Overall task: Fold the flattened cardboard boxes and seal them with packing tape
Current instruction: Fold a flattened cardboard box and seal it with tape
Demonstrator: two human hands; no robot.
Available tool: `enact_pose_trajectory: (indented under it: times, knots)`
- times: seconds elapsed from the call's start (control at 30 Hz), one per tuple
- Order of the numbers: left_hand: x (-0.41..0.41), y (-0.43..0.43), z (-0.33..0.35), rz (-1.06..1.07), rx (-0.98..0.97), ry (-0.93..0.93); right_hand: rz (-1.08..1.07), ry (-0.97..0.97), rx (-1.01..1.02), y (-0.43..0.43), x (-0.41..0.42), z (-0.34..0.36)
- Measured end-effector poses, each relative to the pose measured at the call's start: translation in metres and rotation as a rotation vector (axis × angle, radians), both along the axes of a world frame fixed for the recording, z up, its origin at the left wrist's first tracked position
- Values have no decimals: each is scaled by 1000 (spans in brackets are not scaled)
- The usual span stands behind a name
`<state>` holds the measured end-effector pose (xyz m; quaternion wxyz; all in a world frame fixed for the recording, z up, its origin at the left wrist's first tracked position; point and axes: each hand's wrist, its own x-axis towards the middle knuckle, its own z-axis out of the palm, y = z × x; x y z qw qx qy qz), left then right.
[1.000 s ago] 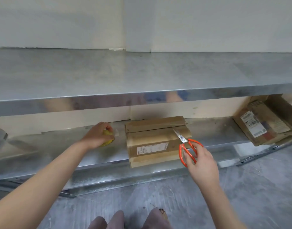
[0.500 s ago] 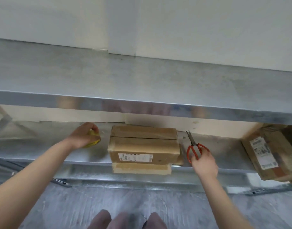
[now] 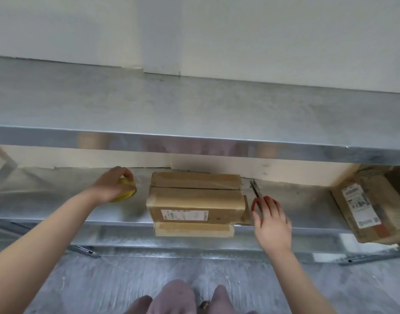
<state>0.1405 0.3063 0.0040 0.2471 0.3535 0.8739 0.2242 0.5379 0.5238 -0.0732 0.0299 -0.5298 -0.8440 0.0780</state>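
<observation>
A taped brown cardboard box [image 3: 195, 198] with a white label stands on the lower metal shelf [image 3: 58, 200], its front flap hanging past the shelf edge. Left of it, my left hand [image 3: 113, 188] is closed over a yellow tape roll [image 3: 126, 192] that rests on the shelf. Right of the box lie red-handled scissors [image 3: 258, 196], blades pointing back. My right hand [image 3: 271, 220] covers their handles with fingers spread; whether it grips them I cannot tell.
A wide metal upper shelf [image 3: 194, 114] overhangs the lower one, with a pale wall behind. More labelled cardboard boxes [image 3: 366, 205] lean at the far right of the lower shelf. Grey concrete floor [image 3: 81, 286] and my knees [image 3: 172, 298] are below.
The view has tilted up and moved closer. My right hand lowered the scissors onto the shelf beside the box and its fingers have spread. My left hand stayed on the tape roll.
</observation>
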Motion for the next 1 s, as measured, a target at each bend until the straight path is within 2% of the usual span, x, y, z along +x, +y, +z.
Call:
enact_pose_trajectory:
  times: [0.1, 0.2, 0.27, 0.57, 0.77, 0.87, 0.93, 1.0]
  knots:
    - [-6, 0, 8, -91, 8, -4, 11, 161, 109, -32, -9, 29]
    - [-13, -1, 18, -164, 21, -33, 28, 321, 113, -75, -35, 62]
    - [-17, -3, 24, -195, 39, -71, 72, 347, 103, -102, -63, 74]
    - [-21, -17, 14, -241, 89, -187, 203, 287, 51, -168, -197, 59]
    - [-35, -23, -3, -349, 68, -127, 252, 189, 63, -176, -217, 38]
    - [-48, -26, -5, -438, 38, 22, 256, 173, 55, -173, -217, 39]
    - [-66, -35, -4, -440, 20, 118, 259, 165, 32, -171, -217, 41]
    - [-87, -47, -3, -401, 16, 103, 264, 160, 28, -169, -219, 43]
